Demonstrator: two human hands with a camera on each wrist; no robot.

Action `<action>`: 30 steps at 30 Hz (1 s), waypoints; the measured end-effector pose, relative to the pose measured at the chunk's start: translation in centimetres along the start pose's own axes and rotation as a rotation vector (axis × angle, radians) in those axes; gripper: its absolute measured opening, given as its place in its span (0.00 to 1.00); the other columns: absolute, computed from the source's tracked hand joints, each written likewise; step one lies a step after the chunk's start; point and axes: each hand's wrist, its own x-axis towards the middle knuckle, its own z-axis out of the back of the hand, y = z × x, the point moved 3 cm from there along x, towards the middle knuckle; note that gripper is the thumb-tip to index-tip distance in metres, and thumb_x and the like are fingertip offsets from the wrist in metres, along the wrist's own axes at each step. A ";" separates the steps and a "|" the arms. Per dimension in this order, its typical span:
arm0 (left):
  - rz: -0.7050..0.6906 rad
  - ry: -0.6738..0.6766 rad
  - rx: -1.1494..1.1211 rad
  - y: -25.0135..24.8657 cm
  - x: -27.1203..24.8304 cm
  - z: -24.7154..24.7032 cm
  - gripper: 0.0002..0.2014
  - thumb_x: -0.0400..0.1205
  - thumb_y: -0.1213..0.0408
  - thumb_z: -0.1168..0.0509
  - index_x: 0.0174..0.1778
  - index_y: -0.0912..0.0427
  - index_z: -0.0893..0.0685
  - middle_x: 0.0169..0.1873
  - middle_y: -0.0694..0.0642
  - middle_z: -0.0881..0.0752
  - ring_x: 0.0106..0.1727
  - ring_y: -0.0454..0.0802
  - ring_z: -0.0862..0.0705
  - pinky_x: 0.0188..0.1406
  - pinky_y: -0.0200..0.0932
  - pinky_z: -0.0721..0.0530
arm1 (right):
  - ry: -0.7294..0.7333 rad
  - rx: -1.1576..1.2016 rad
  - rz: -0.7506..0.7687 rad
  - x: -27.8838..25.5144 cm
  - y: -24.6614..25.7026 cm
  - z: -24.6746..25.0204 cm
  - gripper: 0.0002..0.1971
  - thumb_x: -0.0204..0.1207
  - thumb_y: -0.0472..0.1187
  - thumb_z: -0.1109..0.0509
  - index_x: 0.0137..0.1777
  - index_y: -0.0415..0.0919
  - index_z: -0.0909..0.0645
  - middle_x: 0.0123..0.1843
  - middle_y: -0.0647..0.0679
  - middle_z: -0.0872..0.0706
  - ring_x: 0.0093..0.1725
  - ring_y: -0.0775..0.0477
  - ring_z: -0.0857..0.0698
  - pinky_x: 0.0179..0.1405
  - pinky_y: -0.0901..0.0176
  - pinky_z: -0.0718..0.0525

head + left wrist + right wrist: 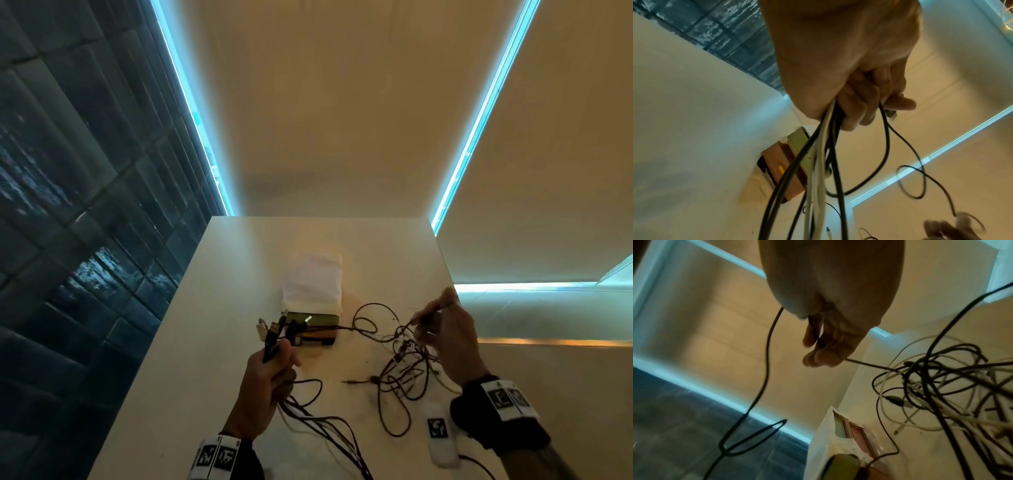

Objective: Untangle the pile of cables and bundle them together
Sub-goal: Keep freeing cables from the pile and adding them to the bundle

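My left hand (270, 373) (855, 104) grips a bunch of black and white cables (818, 170); their plug ends (274, 330) stick up above my fist. My right hand (442, 329) (824, 350) is raised over the tangled pile of cables (407, 370) (941, 386) at the right of the white table (212, 342). It pinches one thin black cable (766, 353) that runs from my fingers down to the pile. Loose strands (329, 428) trail from my left fist toward the table's near edge.
A stack of small flat boxes (315, 329) (785, 168) under a white plastic bag (313, 284) sits mid-table behind the cables. Two white tags (438, 435) lie near my right wrist. Dark tiled floor (68, 240) lies left of the table.
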 end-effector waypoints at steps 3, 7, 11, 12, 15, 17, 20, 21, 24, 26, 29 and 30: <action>-0.050 0.011 -0.086 -0.1 0.1 -1.3 0.30 0.63 0.42 0.19 0.38 0.69 0.18 0.19 0.50 0.41 0.20 0.43 0.46 0.17 0.36 0.46 | 0.268 -0.276 0.073 -1.5 0.7 -2.2 0.11 0.85 0.34 0.38 0.44 0.35 0.16 0.39 0.33 0.13 0.32 0.36 0.15 0.30 0.49 0.14; -0.116 -0.003 -0.187 -0.4 0.1 -3.0 0.25 0.60 0.48 0.16 0.41 0.65 0.12 0.18 0.47 0.37 0.18 0.41 0.42 0.17 0.36 0.46 | 0.339 -0.303 0.030 -2.1 0.8 -3.5 0.08 0.83 0.28 0.38 0.51 0.31 0.16 0.41 0.33 0.11 0.31 0.34 0.12 0.27 0.53 0.13; -0.137 -0.018 -0.290 -0.9 -0.3 -2.7 0.23 0.59 0.47 0.16 0.31 0.62 0.14 0.18 0.47 0.38 0.17 0.40 0.42 0.16 0.35 0.45 | 0.154 -0.457 0.083 -0.4 -0.9 -0.8 0.10 0.86 0.39 0.41 0.48 0.40 0.19 0.28 0.39 0.15 0.20 0.42 0.20 0.17 0.59 0.23; -0.144 -0.025 -0.308 -1.0 -0.6 -2.3 0.22 0.59 0.46 0.16 0.28 0.59 0.16 0.18 0.48 0.36 0.17 0.40 0.42 0.15 0.34 0.45 | 0.069 -0.488 0.075 0.5 -1.8 0.5 0.12 0.87 0.41 0.41 0.46 0.41 0.18 0.25 0.43 0.19 0.20 0.45 0.24 0.18 0.59 0.26; -0.150 -0.093 -0.410 -1.0 -1.3 -1.1 0.23 0.58 0.47 0.15 0.26 0.55 0.22 0.18 0.50 0.33 0.16 0.40 0.42 0.13 0.33 0.42 | -0.191 -0.448 -0.071 2.7 -4.8 4.9 0.18 0.86 0.49 0.40 0.41 0.38 0.17 0.24 0.49 0.26 0.23 0.49 0.31 0.23 0.58 0.33; -0.157 -0.156 -0.471 -1.0 -1.8 -0.5 0.21 0.67 0.49 0.19 0.25 0.54 0.25 0.17 0.49 0.35 0.18 0.43 0.48 0.12 0.34 0.44 | -0.311 -0.337 -0.176 3.3 -6.2 7.0 0.19 0.86 0.49 0.40 0.45 0.32 0.19 0.26 0.46 0.26 0.22 0.49 0.32 0.22 0.62 0.35; -0.180 -0.273 -0.513 -1.1 -2.5 0.5 0.24 0.81 0.49 0.39 0.19 0.55 0.32 0.16 0.48 0.38 0.21 0.46 0.53 0.14 0.38 0.49 | -0.404 -0.258 -0.207 3.0 -6.4 8.2 0.18 0.86 0.48 0.44 0.50 0.31 0.23 0.28 0.41 0.24 0.20 0.49 0.32 0.20 0.64 0.36; -0.190 -0.308 -0.511 -1.1 -2.6 0.8 0.25 0.82 0.49 0.42 0.19 0.54 0.33 0.16 0.48 0.39 0.20 0.45 0.53 0.14 0.38 0.50 | -0.385 -0.254 -0.195 2.6 -5.9 7.8 0.18 0.87 0.48 0.44 0.50 0.31 0.23 0.28 0.42 0.25 0.20 0.49 0.33 0.19 0.64 0.37; -0.190 -0.381 -0.446 -1.1 -2.3 0.5 0.16 0.80 0.52 0.39 0.27 0.53 0.25 0.16 0.47 0.38 0.15 0.40 0.46 0.13 0.36 0.49 | -0.117 -0.274 -0.100 1.0 -3.3 3.9 0.14 0.86 0.43 0.41 0.46 0.34 0.20 0.27 0.46 0.28 0.19 0.55 0.33 0.17 0.65 0.37; -0.161 -0.377 -0.328 -1.1 -1.9 -0.9 0.10 0.78 0.55 0.36 0.34 0.55 0.20 0.17 0.47 0.38 0.15 0.39 0.45 0.15 0.36 0.50 | 0.153 -0.371 0.011 -1.1 -1.4 0.0 0.11 0.85 0.38 0.39 0.45 0.37 0.18 0.27 0.47 0.23 0.21 0.57 0.28 0.18 0.65 0.32; -0.100 -0.346 -0.024 -1.2 -1.2 -3.5 0.17 0.77 0.53 0.31 0.30 0.63 0.15 0.17 0.49 0.38 0.17 0.43 0.45 0.18 0.39 0.49 | 0.449 -0.562 0.183 -4.5 -0.1 -4.9 0.09 0.85 0.38 0.38 0.48 0.42 0.17 0.33 0.48 0.15 0.26 0.57 0.21 0.24 0.68 0.23; -0.091 -0.339 0.101 -1.3 -1.0 -4.4 0.16 0.78 0.52 0.31 0.32 0.62 0.11 0.16 0.48 0.37 0.17 0.43 0.43 0.19 0.39 0.47 | 0.511 -0.610 0.246 -5.4 0.0 -6.1 0.09 0.85 0.38 0.39 0.48 0.44 0.18 0.36 0.50 0.14 0.28 0.57 0.18 0.27 0.69 0.21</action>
